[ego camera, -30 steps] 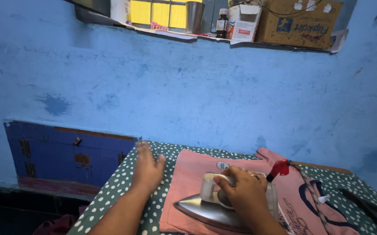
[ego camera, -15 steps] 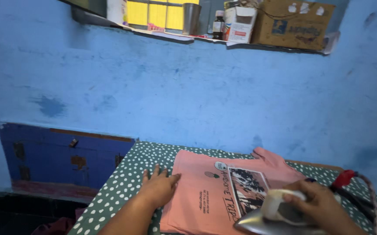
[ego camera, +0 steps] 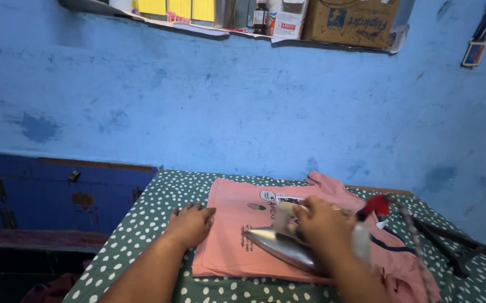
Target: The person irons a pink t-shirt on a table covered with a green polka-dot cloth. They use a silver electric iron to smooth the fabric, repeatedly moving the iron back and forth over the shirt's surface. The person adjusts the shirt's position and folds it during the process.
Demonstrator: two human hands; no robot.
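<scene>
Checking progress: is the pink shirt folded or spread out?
Folded: the pink shirt lies as a compact rectangle with straight edges, one sleeve poking out behind.

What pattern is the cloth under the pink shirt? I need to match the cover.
Dark green with white polka dots, clearest in the head view.

Steel iron (ego camera: 279, 247) flat on folded pink T-shirt (ego camera: 229, 235).

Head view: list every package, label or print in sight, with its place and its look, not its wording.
Cardboard box: right end of the wall shelf; brown, blue print on its front.
Small carton: left of the box; white, with a red label patch.
Dark bottle: left of the carton; pale label.
Pink shirt: on the dotted green table cover; dark chest print, partly hidden by the iron.
</scene>
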